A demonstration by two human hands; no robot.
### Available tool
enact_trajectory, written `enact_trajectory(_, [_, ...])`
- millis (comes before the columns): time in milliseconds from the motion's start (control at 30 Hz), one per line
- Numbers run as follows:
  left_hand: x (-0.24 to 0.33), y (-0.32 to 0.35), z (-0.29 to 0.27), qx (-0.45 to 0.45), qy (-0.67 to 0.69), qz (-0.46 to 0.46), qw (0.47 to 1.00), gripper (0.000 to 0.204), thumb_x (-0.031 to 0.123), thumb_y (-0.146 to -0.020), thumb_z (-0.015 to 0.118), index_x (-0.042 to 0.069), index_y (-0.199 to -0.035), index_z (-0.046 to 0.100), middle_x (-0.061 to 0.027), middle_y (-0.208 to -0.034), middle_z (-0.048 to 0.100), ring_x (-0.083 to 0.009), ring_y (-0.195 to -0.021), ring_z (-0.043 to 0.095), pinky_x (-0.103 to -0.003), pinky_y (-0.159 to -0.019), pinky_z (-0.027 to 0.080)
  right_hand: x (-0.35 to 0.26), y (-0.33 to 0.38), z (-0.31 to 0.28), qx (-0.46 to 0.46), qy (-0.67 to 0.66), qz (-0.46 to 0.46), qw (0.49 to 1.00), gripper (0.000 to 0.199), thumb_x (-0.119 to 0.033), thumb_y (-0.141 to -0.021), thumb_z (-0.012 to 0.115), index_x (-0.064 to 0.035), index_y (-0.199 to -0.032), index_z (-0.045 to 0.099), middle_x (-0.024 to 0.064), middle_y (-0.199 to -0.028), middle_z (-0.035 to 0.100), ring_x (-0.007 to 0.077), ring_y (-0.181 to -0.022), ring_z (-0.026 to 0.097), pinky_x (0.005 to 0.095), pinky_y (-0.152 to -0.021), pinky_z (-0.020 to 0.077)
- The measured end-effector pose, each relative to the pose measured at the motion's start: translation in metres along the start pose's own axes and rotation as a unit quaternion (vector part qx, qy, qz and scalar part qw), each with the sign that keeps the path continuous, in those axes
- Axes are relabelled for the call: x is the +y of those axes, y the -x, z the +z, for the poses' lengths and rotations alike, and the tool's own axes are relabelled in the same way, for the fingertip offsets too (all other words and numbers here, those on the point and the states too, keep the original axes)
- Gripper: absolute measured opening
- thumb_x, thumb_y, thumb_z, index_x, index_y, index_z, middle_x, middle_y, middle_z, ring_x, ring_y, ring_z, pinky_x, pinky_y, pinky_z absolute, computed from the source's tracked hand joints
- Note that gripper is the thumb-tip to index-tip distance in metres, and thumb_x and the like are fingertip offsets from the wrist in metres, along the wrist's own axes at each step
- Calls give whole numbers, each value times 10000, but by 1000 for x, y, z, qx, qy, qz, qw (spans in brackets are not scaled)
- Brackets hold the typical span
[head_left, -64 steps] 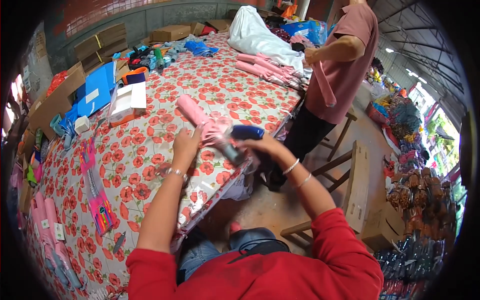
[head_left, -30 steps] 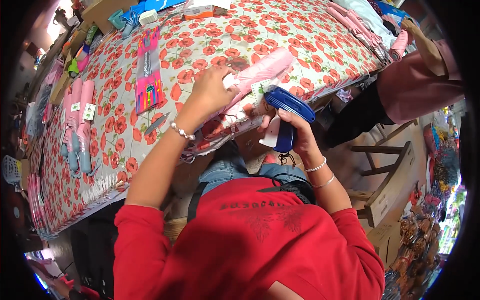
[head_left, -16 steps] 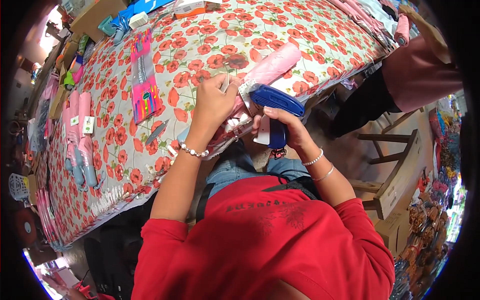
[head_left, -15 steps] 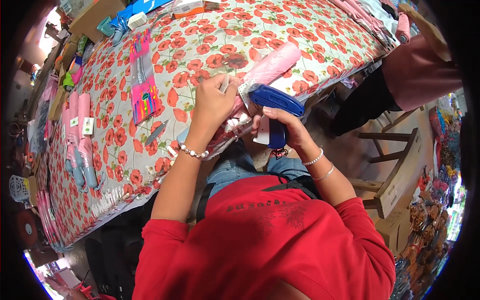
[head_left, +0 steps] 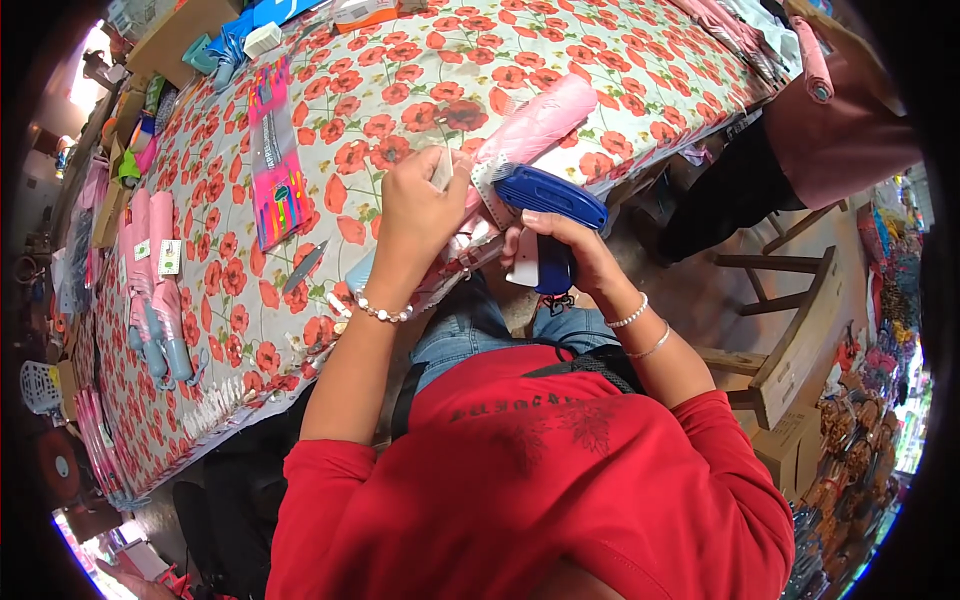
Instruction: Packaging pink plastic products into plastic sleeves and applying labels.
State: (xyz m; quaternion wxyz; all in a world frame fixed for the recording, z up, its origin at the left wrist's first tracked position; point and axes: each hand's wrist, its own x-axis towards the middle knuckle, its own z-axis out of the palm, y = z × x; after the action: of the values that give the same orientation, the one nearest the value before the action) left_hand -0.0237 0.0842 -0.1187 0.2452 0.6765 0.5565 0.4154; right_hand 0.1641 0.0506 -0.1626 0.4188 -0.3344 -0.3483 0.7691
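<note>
A folded pink umbrella (head_left: 540, 120) lies at the near edge of the flowered table, in front of me. A pale dotted band (head_left: 489, 190) crosses it near my hands. My left hand (head_left: 422, 195) is closed beside it, pinching a small white tag (head_left: 443, 170) between thumb and fingers. My right hand (head_left: 570, 245) is wrapped round a blue hand-held tool (head_left: 552, 195) with a long head and a grip. I cannot make out its exact kind. The tool's front end meets the band, and the contact point is hidden.
Several tagged pink umbrellas (head_left: 155, 270) lie at the table's left. Nearer me are a bright pink flat package (head_left: 275, 160) and a grey pointed blade (head_left: 305, 267). On the right stand a wooden chair (head_left: 795, 350) and a person in a pink top (head_left: 845, 140).
My view has shifted slightly. My left hand has moved a little to the left, and the white tag in its pinch shows more. The right hand keeps its grip on the blue tool.
</note>
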Motion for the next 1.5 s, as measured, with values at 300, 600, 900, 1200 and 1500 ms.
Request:
enact_trajectory(300, [7, -5, 27, 50, -70, 231, 969, 226, 51, -699, 622, -16, -912, 587, -153, -800, 591, -288, -637, 534, -356, -593, 439, -26, 6, -8, 36, 68, -6, 997, 260, -224, -851, 528, 19, -883, 615, 120, -853, 636, 218, -763, 620, 287, -732, 495])
enact_trajectory(600, [6, 1, 27, 52, -103, 216, 970, 131, 12, -719, 560, -14, -839, 515, -171, -757, 509, -332, -637, 488, -407, -598, 420, -27, 8, 5, 91, 82, 16, 992, 217, -298, -784, 630, -82, -769, 640, 29, -610, 561, 106, -533, 499, 214, -496, 394])
enact_trajectory(900, [5, 4, 21, 35, -91, 207, 973, 128, 21, -736, 554, -16, -851, 515, -169, -768, 513, -340, -649, 498, -413, -610, 426, -4, -1, -3, 70, 71, 12, 995, 226, -301, -782, 625, -76, -766, 629, 36, -610, 564, 114, -527, 509, 216, -491, 394])
enact_trajectory(1200, [-18, -11, 6, 10, -179, 72, 981, 237, 179, -765, 640, 4, -878, 527, -189, -841, 572, -349, -742, 562, -408, -673, 461, -88, 84, 30, 59, 124, -255, 957, 236, -130, -779, 493, 26, -935, 576, 139, -768, 617, 223, -697, 582, 281, -722, 465])
enact_trajectory(1500, [-28, 51, -69, -113, -208, 115, 965, 547, 286, -728, 681, 40, -1188, 513, -150, -881, 641, -326, -722, 602, -383, -640, 466, -70, 101, 56, 166, 304, -203, 916, 246, -87, -807, 431, 40, -876, 630, 103, -870, 646, 190, -803, 584, 266, -784, 442])
